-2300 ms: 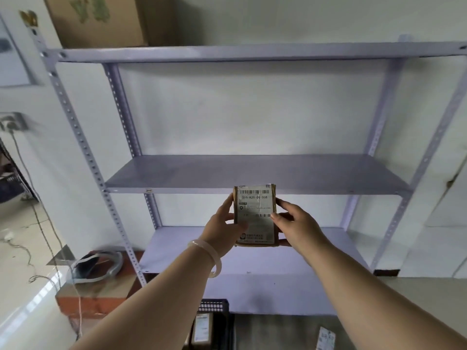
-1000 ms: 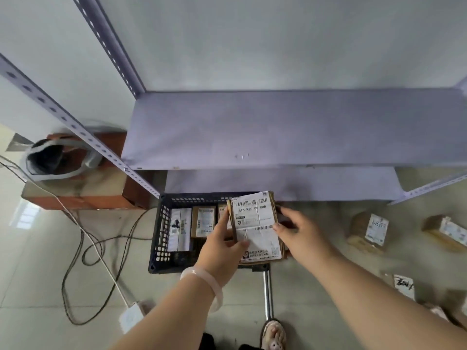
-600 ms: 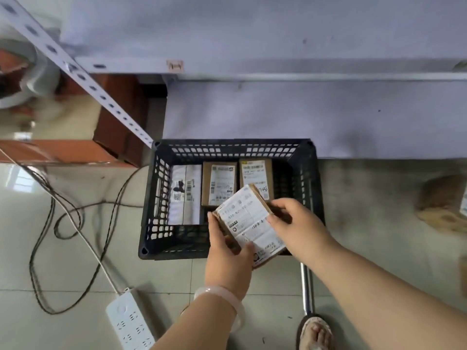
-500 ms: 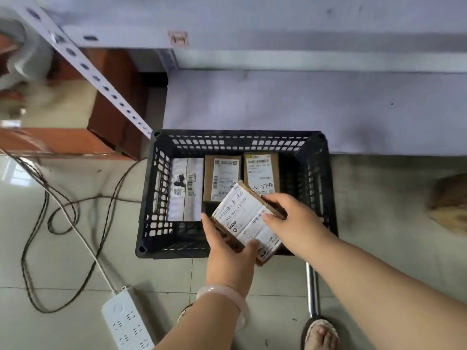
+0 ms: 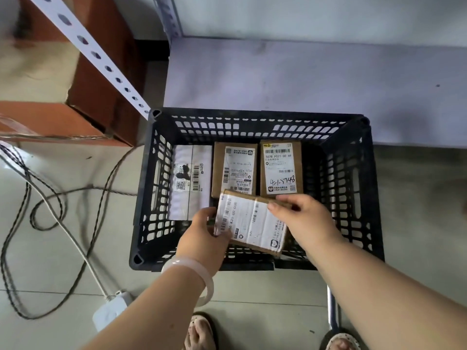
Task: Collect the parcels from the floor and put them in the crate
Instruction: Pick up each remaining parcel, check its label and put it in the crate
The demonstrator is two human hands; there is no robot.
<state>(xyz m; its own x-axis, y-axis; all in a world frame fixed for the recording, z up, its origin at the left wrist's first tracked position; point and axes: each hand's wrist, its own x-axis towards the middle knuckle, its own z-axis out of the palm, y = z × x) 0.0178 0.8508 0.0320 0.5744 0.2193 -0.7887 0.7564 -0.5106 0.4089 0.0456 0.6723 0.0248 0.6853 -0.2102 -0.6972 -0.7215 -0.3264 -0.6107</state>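
Head cam, looking straight down. Black plastic crate [image 5: 373, 198] sits on the tiled floor, and its far rim meets the front edge of the grey bottom shelf [image 5: 303, 84]. The perforated shelf upright [image 5: 101, 64] comes down to the crate's far-left corner.

I've got the brown cardboard parcel [image 5: 250, 223] w/ its white shipping label facing up. It's tilted and sits over the near-centre of the crate, inside the rim. My left hand [image 5: 202, 238] pinches its left end, thumb on the label and fingers under. My right hand [image 5: 303, 221] grips the far-right edge, fingers curled over the top. Can't tell if the parcel touches the crate bottom.

3 more parcels lie flat along the crate's far wall, labels up:
- white parcel [image 5: 192, 180] at the left wall
- brown parcel w/ printed label [image 5: 235, 168] in the middle
- brown parcel w/ handwritten no. [image 5: 280, 168] just beside it, w/ a bare gap to the right wall

My parcel's far edge overlaps the near ends of the 2 brown ones.

There's a pale bangle [image 5: 199, 274] on my left wrist. A white power strip [image 5: 111, 309] lies on the floor near the crate's near-left corner, and cables [image 5: 50, 203] loop off to the left. A reddish-brown box [image 5: 101, 72] stands beyond the upright. My sandalled foot [image 5: 199, 332] shows at the bottom edge, and a metal tube [image 5: 332, 309] is by the other foot.
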